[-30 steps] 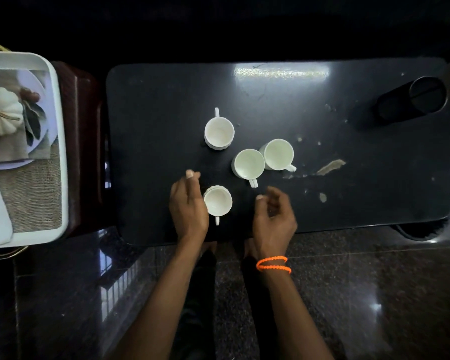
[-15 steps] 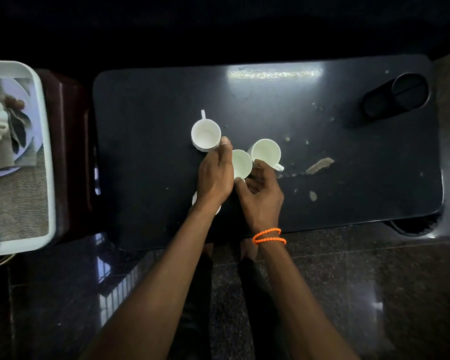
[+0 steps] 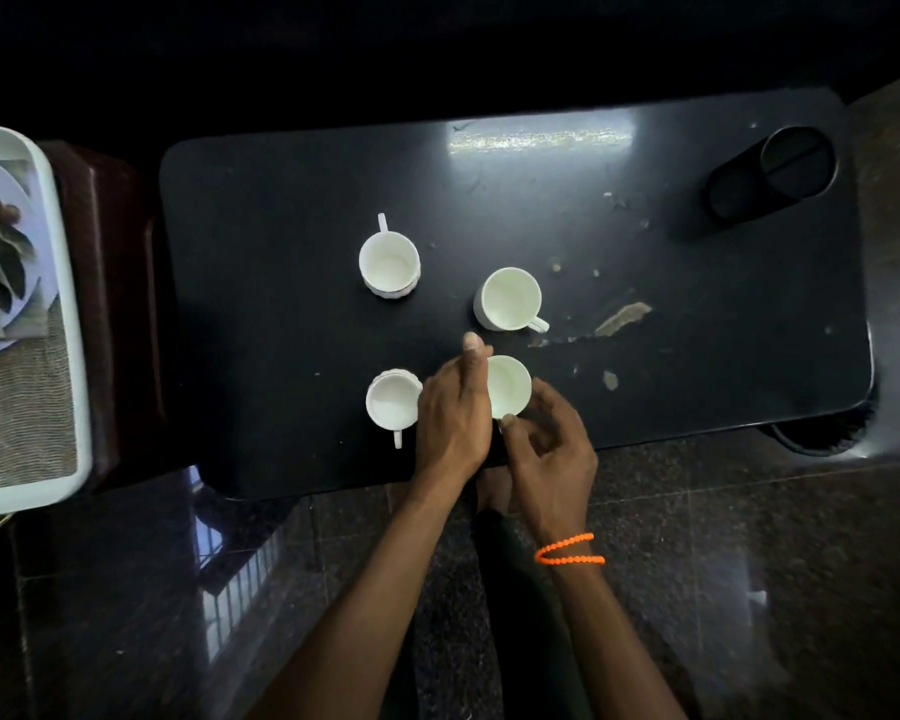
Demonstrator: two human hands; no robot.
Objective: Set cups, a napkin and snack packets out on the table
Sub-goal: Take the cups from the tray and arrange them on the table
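Note:
Several white cups stand on the black table [image 3: 281, 200]. One ribbed cup [image 3: 390, 263] is at the back left, a smooth cup [image 3: 511, 299] at the back right, and another ribbed cup [image 3: 392, 402] at the near left. My left hand [image 3: 453, 413] grips the left side of a fourth, smooth cup [image 3: 513, 384] near the table's front edge. My right hand [image 3: 552, 454], with an orange bead bracelet on the wrist, pinches this cup's near side. Its handle is hidden by my fingers.
A white tray [image 3: 63, 324] sits to the left on a dark brown stand, holding a plate, a cloth and a woven mat. A black cylindrical holder [image 3: 770, 174] lies at the table's back right corner. Chipped patches [image 3: 622, 319] mark the tabletop. Glossy dark floor lies below.
Both hands reached to the middle cup, took hold of it and drew it toward the front edge, to the right of the near-left cup. The other cups stayed put.

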